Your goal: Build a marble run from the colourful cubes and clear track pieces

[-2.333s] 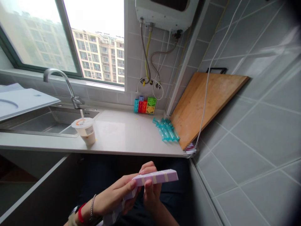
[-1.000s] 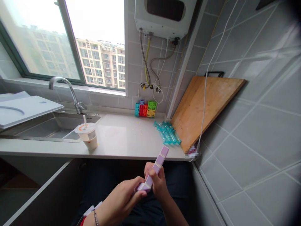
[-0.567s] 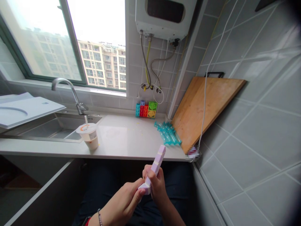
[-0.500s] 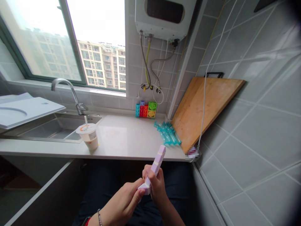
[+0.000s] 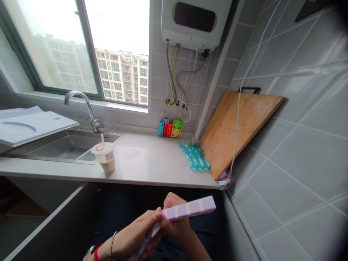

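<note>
Over my lap I hold a lilac snake puzzle [image 5: 198,207], a jointed bar of segments divided by cream bands. It bends between my hands: one straight length points right, the other slants down to the lower left. My left hand [image 5: 145,229] is closed on the lower-left length near the bend, its thumb pressed against the puzzle. My right hand [image 5: 178,226] wraps round the length that points right, with some of its fingers hidden behind the bar. Both hands nearly touch at the bend.
The white counter [image 5: 146,159] holds a lidded drink cup with straw [image 5: 106,157], bright building blocks [image 5: 170,128] by the wall and clear teal pieces [image 5: 196,156]. A wooden board [image 5: 239,127] leans right, behind a white cord [image 5: 238,108]. The sink [image 5: 67,145] lies left.
The puzzle's upper length has swung from pointing away to pointing right, and a second length now shows at lower left. Both hands have turned with it. My view has shifted slightly.
</note>
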Available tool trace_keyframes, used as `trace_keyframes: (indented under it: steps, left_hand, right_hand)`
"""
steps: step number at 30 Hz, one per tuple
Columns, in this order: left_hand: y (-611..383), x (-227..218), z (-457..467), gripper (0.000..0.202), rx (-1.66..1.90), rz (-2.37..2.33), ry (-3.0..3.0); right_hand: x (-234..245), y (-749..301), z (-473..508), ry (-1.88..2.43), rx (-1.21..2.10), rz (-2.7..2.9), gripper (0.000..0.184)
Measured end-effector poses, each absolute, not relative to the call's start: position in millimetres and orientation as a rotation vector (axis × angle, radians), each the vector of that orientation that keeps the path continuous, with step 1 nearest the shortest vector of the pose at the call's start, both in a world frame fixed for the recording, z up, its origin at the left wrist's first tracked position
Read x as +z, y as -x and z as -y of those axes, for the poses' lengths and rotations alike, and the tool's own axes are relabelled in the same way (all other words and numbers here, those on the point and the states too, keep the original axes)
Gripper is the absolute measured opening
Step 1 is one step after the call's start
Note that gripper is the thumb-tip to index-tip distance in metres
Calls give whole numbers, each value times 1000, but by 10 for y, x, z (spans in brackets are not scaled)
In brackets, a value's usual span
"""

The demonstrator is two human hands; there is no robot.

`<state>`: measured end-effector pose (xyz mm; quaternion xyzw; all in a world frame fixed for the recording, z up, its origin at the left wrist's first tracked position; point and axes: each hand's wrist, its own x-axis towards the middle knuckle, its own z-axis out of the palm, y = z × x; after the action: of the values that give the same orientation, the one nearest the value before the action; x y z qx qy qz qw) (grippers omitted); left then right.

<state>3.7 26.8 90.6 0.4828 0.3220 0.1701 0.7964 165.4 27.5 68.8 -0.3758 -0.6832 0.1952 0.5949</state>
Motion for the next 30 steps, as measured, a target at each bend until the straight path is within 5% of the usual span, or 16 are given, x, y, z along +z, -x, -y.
trace_keyframes:
  steps: [4,13,25,30]
  left_hand:
    - [-72,872,-282,79,392,-745,-1145]
    - [-20,933,-297,49,476,-690,-1365]
    - [28,1178,-208,66,122,-372,-1256]
    - [9,1097,-210,61,284,-502,-1333]
  right_hand:
    - [667,-1710,-324,977,499,1639,48]
    - [676,-1831,-356,1179,381,1596,40]
    - [731,-1722,-157,459,1352,1525,63]
    - [639,-1725,-213,555,1252,1302,64]
